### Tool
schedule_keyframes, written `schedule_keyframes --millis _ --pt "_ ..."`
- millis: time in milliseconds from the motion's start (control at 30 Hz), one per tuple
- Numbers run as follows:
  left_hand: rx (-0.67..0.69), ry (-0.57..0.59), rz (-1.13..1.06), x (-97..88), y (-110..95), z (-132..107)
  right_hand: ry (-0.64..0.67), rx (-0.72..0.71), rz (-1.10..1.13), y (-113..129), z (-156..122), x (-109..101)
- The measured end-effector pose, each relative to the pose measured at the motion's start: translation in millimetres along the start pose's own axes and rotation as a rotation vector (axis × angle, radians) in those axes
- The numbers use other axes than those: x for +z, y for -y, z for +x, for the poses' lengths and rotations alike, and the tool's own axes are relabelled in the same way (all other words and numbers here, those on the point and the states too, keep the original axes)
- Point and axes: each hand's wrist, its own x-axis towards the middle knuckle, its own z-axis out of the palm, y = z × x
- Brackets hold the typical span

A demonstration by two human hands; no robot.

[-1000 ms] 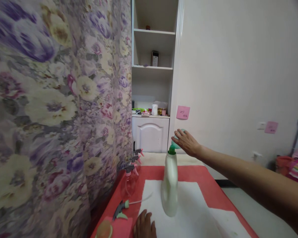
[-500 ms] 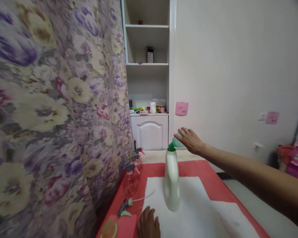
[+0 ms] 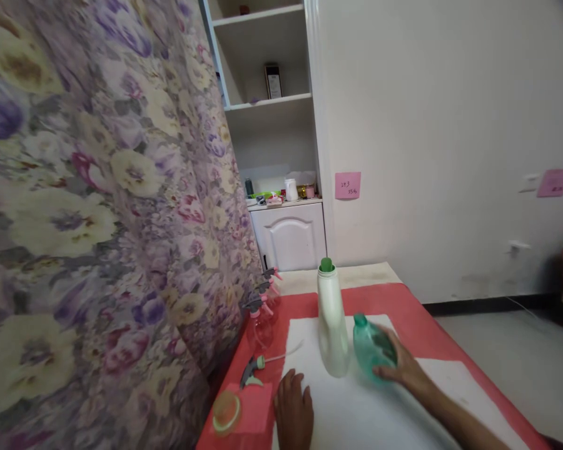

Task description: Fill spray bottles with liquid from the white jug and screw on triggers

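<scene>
A translucent green spray bottle body [image 3: 366, 351], without its spray head, is gripped in my right hand [image 3: 398, 361], neck upward. Just left of it a tall pale-green jug [image 3: 332, 325] stands upright on white paper [image 3: 356, 412], with a green spout or funnel [image 3: 326, 265] in its mouth. My left hand [image 3: 294, 409] lies at the paper's left edge, fingers outstretched, holding nothing. Beyond those fingers a grey and green spray head [image 3: 252, 372] with its dip tube lies on the red cloth.
Several clear spray bottles with pink and grey heads [image 3: 259, 322] stand along the table's left side. A roll of tape [image 3: 226, 412] lies near the front left. A floral curtain [image 3: 136, 237] hangs at the left; a shelf cabinet [image 3: 288, 234] stands behind.
My right hand has brought the green bottle down from the jug's mouth, turning it upright beside the jug. My left hand stays on the table. The view has shifted and tilted slightly.
</scene>
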Motion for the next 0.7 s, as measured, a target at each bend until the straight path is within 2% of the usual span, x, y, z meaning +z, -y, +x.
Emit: schedule_keyframes --millis 33,100,200,267,433,567,700 --pt "-0.008 -0.002 -0.027 -0.8 0 0 -0.015 0.048 0.103 -18 -20 15" --pt "-0.016 -0.006 -0.077 -2.4 0 -2 -0.044 0.073 0.153 -44 -52 42" --pt "-0.021 0.000 -0.110 -4.6 0 -4 -0.099 0.085 0.093 -57 -79 66" --pt "-0.031 0.003 -0.115 -5.9 0 -5 -0.094 0.115 0.045 -53 -85 71" --pt "-0.042 -0.007 -0.151 -9.8 2 -2 -0.073 0.139 -0.007 -44 -84 68" --pt "-0.068 -0.020 -0.176 -19.7 6 9 -0.083 0.113 0.068 -58 -89 70" --pt "-0.105 -0.022 -0.148 -40.8 18 34 -0.089 0.095 0.134 -75 -96 74"
